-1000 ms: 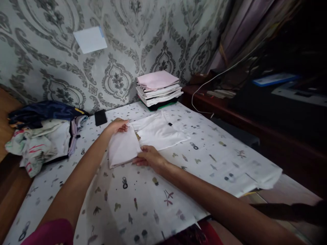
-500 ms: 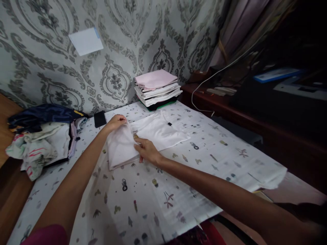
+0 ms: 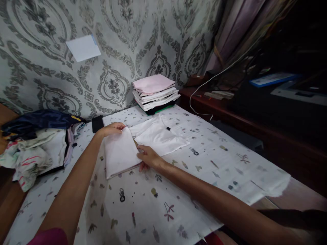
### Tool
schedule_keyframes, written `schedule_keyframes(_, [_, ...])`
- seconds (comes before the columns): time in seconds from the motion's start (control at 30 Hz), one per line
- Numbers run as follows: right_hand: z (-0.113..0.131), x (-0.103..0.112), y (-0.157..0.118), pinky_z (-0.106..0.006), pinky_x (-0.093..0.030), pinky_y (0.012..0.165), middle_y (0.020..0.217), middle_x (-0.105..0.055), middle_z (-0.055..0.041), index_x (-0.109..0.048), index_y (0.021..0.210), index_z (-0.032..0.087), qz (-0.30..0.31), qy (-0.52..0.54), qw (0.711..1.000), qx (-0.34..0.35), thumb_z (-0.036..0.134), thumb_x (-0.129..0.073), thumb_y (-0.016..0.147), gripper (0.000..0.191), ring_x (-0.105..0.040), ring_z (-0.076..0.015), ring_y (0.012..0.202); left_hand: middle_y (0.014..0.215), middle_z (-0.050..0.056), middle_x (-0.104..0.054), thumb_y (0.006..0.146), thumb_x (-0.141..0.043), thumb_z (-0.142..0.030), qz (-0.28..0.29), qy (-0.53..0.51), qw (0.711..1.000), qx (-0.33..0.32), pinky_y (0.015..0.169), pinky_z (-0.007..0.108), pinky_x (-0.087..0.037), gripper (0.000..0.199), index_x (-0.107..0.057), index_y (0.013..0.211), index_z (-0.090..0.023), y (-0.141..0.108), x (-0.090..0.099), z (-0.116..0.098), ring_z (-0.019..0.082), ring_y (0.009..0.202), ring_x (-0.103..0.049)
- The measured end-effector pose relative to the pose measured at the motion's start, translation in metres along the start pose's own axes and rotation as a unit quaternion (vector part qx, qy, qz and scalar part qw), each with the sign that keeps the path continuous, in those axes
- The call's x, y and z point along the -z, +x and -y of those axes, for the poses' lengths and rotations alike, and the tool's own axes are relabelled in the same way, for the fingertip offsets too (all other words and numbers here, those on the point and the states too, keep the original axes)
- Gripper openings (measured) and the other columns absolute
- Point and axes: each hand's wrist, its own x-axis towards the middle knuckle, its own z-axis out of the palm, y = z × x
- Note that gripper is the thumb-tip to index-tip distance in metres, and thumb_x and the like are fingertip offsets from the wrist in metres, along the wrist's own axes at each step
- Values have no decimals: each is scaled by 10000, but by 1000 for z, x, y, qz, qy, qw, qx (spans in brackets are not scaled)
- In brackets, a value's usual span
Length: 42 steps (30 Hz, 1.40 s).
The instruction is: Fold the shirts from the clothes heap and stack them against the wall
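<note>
- Patterned wall (image 3: pixel 112 85), beyond both hands: it backs the work surface, and the clothes nearest it seem set there to leave room in front. Grey scrolls and leafy medallions cover it.
- Printed sheet (image 3: pixel 217 170), under both hands: presumably spread as a clean, flat base. It is pale, thin-looking cloth with small plant motifs, rippled at its loose edge.
- Loose pile (image 3: pixel 43 146), out to the left of the left hand (image 3: pixel 113 129): apparently kept aside from the work. Navy, floral and white fabrics slump in soft, uneven heaps.
- White garment (image 3: pixel 122 149), between the hands and reaching past the right hand (image 3: pixel 150 158): its left part is doubled into a block, its right part lies flat. The cloth looks smooth and limp, with shallow creases.
- Folded stack (image 3: pixel 155 93), beyond the right hand: probably squared so it stands steadily. Pink tops white layers, with black and green below.
- Hands: the left pinches the block's far corner; the right clasps its near right corner, thumb above, other fingers partly hidden. Gripping opposite ends likely keeps the layers taut and level.
- Dark slab (image 3: pixel 97 124), just beyond the left hand: flat, rectangular, perhaps a phone.
- Black label (image 3: pixel 168 128), beyond the right hand: a small square on the garment's flat part.
</note>
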Motion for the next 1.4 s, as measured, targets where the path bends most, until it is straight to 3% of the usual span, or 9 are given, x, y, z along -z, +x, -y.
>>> schedule_keyframes(0.13, [-5,1,-1,-209,-411,406,544,-603,56,-463,1431,138,5,10,1000,24,166,-525,860,574,-597,-149,415,645,-29,-604,624,-690,-478,-50,7,999,3,577,245,-421,337,-634,784,-187,7,-8,4,149,599,-553])
schedule_keyframes(0.47, [-1,6,-7,-210,-432,410,518,-584,68,-424,1448,115,23,25,999,21,114,-472,844,606,-583,-140,398,659,-15,-605,656,-611,-415,-110,75,991,-16,633,277,-428,236,-623,730,-191,24,-25,12,177,652,-565])
schedule_keyframes(0.6, [-4,6,-5,-223,-453,428,493,-584,58,-360,1501,110,22,20,999,17,108,-454,851,656,-613,-166,436,722,3,-627,735,-598,-352,-150,129,980,-18,749,316,-460,171,-625,798,-195,20,-33,12,200,744,-592])
schedule_keyframes(0.7, [-6,6,-2,-223,-456,444,484,-585,53,-328,1522,104,19,9,1000,11,105,-449,870,664,-621,-170,447,925,56,-668,796,-610,-331,-197,172,965,-16,935,401,-440,205,-634,955,-205,8,-42,8,259,980,-594])
schedule_keyframes(0.83, [-2,5,-5,-225,-461,465,523,-600,48,-336,1508,113,16,-4,1000,-6,87,-426,896,619,-617,-154,459,1252,137,-617,929,-484,-331,-228,271,934,-45,1090,467,-363,323,-588,1193,-177,-29,-63,-2,292,1238,-510])
schedule_keyframes(1.07, [2,6,-9,-264,-471,514,528,-574,47,-407,1432,104,12,-69,998,13,141,-418,914,519,-609,-168,490,1589,154,-375,1020,-333,-505,-153,330,930,-55,1205,510,-246,553,-406,1458,-176,-134,-124,-17,288,1492,-291])
schedule_keyframes(1.17, [0,12,-6,-287,-475,563,578,-585,39,-463,1401,126,-69,-204,973,80,163,-459,889,513,-595,-171,530,1512,136,-476,1034,-349,-439,-179,359,909,-113,1172,491,-317,457,-460,1405,-198,-176,-146,-22,271,1429,-394])
schedule_keyframes(1.27, [5,14,0,-311,-482,678,674,-627,7,-559,1324,153,-175,-358,897,192,201,-497,885,446,-606,-180,639,1210,138,-651,1024,-368,-249,-208,401,880,-145,974,442,-485,309,-579,1235,-168,-211,-162,-22,260,1142,-600])
schedule_keyframes(1.4, [18,-5,18,-334,-501,825,1001,-705,-91,-629,1242,156,-129,-438,841,291,216,-462,922,365,-659,-208,882,961,119,-676,903,-394,-20,-176,475,859,-76,792,392,-529,410,-562,1267,-107,-242,-177,-18,252,904,-641])
